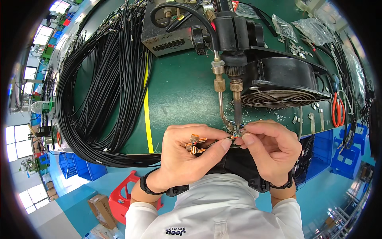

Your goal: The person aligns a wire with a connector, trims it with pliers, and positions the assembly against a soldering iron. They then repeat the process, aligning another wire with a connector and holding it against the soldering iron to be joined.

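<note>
Under the tip of a mounted soldering iron (237,105), my two hands meet at the table's near edge. My left hand (181,153) is closed, thumb and forefinger pinching a cable end. Several connectors with orange inserts (195,144) stick out between its fingers. Opposite it, the thumb and forefinger of my right hand (274,147) pinch a small metal connector (238,134) right at the iron's tip. A thin solder feed tube (221,97) curves down beside the iron to the same spot. Fingertips partly cover the joint between cable and connector.
A large bundle of black cables (71,91) lies at left, near yellow tape (147,107). Behind stands a metal control box (169,40). A black fan (284,79) sits close on the right, with red-handled pliers (338,109) beyond. A red stool (123,193) stands below left.
</note>
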Demonstrator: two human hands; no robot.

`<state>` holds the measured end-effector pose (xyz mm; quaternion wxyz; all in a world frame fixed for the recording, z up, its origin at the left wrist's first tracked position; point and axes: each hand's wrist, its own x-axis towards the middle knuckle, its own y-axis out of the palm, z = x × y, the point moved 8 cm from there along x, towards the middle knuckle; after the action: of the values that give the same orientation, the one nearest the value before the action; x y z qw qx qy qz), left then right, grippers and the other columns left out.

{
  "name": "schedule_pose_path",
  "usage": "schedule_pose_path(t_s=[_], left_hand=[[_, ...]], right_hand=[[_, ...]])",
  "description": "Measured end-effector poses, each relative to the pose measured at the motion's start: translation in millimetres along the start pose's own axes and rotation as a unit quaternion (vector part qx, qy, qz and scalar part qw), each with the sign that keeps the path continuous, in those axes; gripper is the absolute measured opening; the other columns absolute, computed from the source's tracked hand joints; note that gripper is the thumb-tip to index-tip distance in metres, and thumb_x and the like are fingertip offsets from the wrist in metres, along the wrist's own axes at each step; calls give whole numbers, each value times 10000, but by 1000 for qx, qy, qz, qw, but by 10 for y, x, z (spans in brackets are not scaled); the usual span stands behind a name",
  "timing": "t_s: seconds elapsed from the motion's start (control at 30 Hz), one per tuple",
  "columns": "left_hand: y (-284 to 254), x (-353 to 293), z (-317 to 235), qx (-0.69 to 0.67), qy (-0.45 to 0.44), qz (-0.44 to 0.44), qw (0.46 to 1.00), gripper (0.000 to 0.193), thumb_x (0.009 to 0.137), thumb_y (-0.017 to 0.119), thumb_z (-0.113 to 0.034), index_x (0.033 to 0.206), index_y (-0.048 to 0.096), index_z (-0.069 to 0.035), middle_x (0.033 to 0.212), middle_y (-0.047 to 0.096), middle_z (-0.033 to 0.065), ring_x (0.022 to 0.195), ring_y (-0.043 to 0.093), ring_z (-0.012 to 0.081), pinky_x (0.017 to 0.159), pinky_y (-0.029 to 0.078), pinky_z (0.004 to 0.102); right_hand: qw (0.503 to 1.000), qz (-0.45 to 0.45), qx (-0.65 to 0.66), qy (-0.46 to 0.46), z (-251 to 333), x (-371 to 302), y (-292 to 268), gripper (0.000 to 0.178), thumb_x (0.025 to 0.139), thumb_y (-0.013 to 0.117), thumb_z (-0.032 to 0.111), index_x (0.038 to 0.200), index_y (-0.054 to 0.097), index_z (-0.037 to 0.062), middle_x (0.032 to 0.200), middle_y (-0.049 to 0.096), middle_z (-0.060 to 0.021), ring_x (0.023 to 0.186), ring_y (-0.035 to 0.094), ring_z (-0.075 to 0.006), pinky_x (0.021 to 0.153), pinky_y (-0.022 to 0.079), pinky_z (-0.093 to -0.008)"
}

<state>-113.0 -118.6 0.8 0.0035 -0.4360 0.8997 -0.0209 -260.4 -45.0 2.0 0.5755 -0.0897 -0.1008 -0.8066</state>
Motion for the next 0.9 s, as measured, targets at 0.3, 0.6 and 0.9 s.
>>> schedule_pose_path(t_s=[0.3,0.6,0.9], left_hand=[[1,-11,-6,16,4,-13,1000,50,824,683,35,865,711,29,683,665,53,588,565,51,517,436,209],[-13,-28,52,-59,-71,-12,996,62,836,680,28,888,706,51,771,685,78,659,583,63,575,459,211],[-15,-19,54,-72,-65,-4,995,71,839,671,37,900,702,58,769,681,79,668,582,66,583,460,211]], right_hand=[[1000,-7,-12,-13,9,-4,-4,188,801,678,-133,984,644,-104,930,685,-193,772,706,-209,677,571,-262],[1000,-5,-4,-7,24,12,16,190,801,688,-126,985,645,-103,925,686,-191,769,704,-206,675,570,-264],[1000,1,2,-9,28,20,19,190,805,684,-123,990,646,-100,923,688,-189,779,702,-203,673,565,-265]])
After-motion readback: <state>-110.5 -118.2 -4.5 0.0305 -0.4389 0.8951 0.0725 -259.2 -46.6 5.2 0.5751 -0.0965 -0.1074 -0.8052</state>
